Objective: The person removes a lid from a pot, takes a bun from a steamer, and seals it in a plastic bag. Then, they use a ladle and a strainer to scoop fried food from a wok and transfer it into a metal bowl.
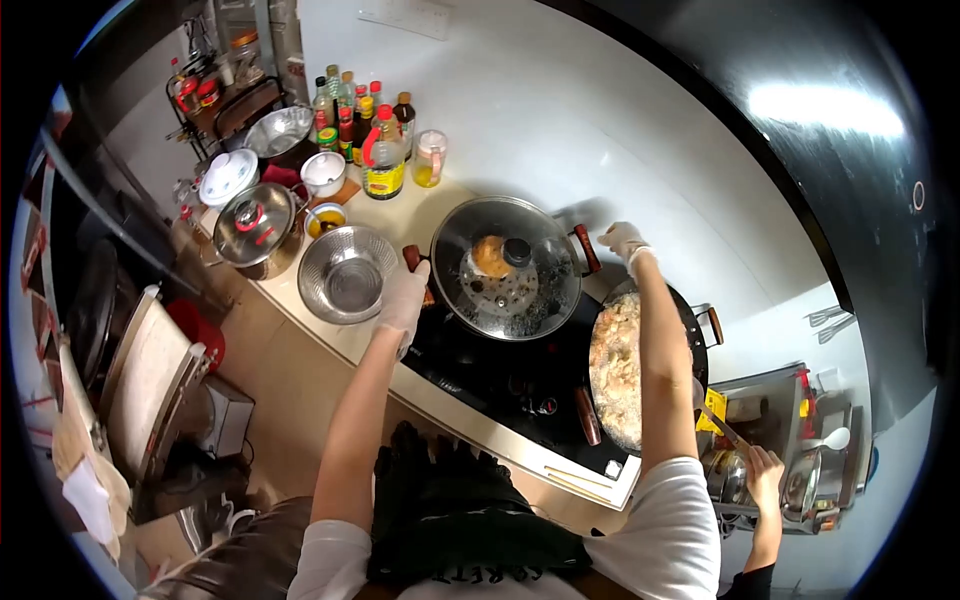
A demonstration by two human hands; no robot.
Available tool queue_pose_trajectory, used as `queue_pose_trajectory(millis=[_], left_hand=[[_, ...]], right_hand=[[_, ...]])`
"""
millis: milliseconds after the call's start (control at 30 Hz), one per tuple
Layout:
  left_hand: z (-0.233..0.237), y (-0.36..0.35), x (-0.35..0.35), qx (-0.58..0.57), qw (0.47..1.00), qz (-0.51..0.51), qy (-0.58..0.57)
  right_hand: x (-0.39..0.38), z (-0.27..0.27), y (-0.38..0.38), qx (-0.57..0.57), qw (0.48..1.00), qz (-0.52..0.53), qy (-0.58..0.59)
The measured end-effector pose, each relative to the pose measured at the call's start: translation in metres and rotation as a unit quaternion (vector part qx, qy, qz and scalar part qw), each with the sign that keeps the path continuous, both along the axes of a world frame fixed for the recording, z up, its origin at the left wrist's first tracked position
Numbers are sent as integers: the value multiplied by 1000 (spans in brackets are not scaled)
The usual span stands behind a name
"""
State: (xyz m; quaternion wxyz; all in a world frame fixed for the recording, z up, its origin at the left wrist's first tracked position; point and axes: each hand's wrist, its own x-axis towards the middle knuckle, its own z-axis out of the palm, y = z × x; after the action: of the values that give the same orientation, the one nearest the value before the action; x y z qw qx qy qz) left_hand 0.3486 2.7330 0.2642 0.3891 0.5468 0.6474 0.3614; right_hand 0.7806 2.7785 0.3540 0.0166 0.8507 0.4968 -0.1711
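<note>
A wok with a glass lid (508,290) stands on the black cooktop, with something orange-brown inside seen through the steamed glass. My left hand (402,303), in a clear glove, is closed around the wooden left handle (413,258). At the far right, beside the wooden right handle (587,248), my gloved right hand (625,243) has its fingers curled in, with a small gap between hand and handle. Under my right forearm sits a second wok (615,375) full of pale, bubbling food, partly hidden by the arm.
A metal basin (347,274), a lidded steel pot (256,228) and sauce bottles (385,155) crowd the left counter. Another person's hand (764,473) holds a long-handled tool over the right wok. Chopsticks (578,483) lie at the front edge; a rack (785,440) stands right.
</note>
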Motion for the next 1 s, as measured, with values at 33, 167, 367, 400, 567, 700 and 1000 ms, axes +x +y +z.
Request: queue_pose_trajectory(millis=[33, 167, 367, 400, 567, 700, 1000], left_hand=[[4, 0, -1, -6, 1000, 0, -2], [-22, 7, -4, 24, 999, -14, -18], [-20, 9, -4, -19, 997, -28, -72], [-18, 8, -5, -26, 995, -30, -88], [-23, 9, -4, -61, 986, -33, -153], [-20, 7, -1, -22, 985, -10, -171], [-6, -13, -15, -35, 978, 8, -207]], right_hand=[[3, -16, 5, 4, 999, -21, 25], [-16, -32, 7, 14, 991, -56, 118], [-37, -27, 11, -47, 991, -80, 93], [-36, -27, 12, -57, 991, -80, 96], [-53, -13, 7, -47, 993, -80, 73], [-36, -35, 16, -26, 994, -79, 71], [-34, -14, 16, 62, 965, -97, 237]])
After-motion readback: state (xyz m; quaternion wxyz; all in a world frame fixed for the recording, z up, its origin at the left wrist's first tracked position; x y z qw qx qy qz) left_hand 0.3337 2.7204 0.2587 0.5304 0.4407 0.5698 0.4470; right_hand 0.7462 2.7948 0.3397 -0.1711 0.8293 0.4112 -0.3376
